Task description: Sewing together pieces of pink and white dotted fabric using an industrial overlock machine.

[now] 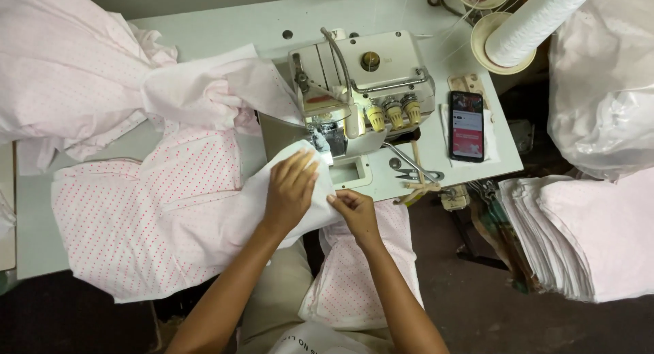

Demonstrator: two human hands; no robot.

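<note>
Soft white fabric [204, 211] with pink dots, creased, under the flat, spread left hand [291, 190]; right hand [353, 209] pinches its edge beside the boxy metal sewing machine [361, 88]. Needle hidden.

A smartphone [467, 125] with a lit screen lies flat on the white table [225, 30], to the right of the machine. Small thread snips [413, 174] lie near the table's front edge, just left of the phone. At the back right corner a large white thread cone [538, 20] stands tilted on its round stand. To the right, beside the table, there is a thick stack of cut pale pink fabric pieces [586, 235]. Above this stack is a bundle wrapped in clear plastic [603, 81].
</note>
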